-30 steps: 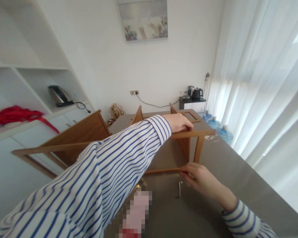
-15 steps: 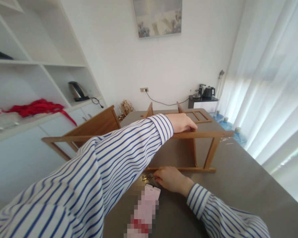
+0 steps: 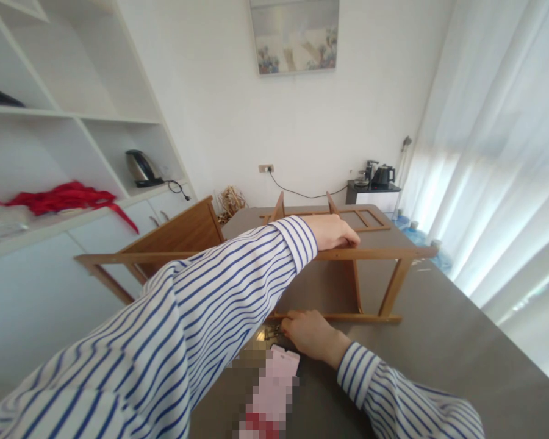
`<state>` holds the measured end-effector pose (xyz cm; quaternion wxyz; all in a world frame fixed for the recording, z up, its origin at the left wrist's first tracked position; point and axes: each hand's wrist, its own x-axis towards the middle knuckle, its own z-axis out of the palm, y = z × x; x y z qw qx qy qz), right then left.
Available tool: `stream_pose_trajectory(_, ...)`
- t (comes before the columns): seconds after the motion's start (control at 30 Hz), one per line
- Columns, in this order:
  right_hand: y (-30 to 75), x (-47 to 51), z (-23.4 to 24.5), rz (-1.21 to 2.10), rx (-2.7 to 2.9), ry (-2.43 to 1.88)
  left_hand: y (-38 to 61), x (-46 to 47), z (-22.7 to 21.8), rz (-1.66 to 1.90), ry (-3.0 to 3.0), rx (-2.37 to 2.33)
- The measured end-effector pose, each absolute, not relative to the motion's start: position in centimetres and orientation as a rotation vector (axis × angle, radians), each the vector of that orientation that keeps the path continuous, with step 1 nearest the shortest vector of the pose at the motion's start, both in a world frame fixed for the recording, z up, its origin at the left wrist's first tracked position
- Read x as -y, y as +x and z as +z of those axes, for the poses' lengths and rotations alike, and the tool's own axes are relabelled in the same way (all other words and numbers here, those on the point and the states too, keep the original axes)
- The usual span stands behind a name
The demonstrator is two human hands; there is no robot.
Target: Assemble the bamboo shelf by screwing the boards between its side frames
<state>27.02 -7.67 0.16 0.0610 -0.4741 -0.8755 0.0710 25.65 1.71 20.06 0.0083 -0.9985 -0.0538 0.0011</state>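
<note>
A wooden rack (image 3: 384, 253) lies on its side on the grey table, with slatless end frames and board panels between its rails. My left hand (image 3: 336, 231) reaches across and rests on its upper rail, fingers closed over the wood. Below, close to the lower rail, my right hand (image 3: 311, 335) is down at the tabletop with curled fingertips. They touch a small pile of screws (image 3: 271, 333); whether a screw is between them is hidden. A pink card (image 3: 283, 360), partly pixelated, lies just in front of the pile.
Another wooden frame piece (image 3: 366, 219) lies at the table's far end. Shelves on the left hold a steel kettle (image 3: 141, 169) and red cloth (image 3: 64, 198). A black kettle (image 3: 384, 175) stands on a low cabinet. Blue water bottles (image 3: 414, 233) line the curtain side.
My view has shifted slightly. My right hand has moved a little at the screws. My left hand stays on the upper rail.
</note>
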Motion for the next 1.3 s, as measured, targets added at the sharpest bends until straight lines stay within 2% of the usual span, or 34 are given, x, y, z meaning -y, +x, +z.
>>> stream_pose_trajectory(0.33,33.8,12.9,2.8,0.196,2.294,-1.556,28.1,-1.5,20.0,-0.074,-3.168,0.166)
stream_pose_trajectory(0.53,39.9,16.0,2.7,0.302,1.566,-1.449,31.7,-0.7,20.0,-0.075,-3.143,0.142)
stream_pose_trajectory(0.7,42.8,16.9,3.0,0.256,1.228,-1.453,33.9,-0.2,20.2,-0.049,-3.134,0.107)
stream_pose_trajectory(1.3,45.7,17.2,5.7,0.029,1.093,-1.369,37.0,-0.5,19.5,0.003,-3.22,0.032)
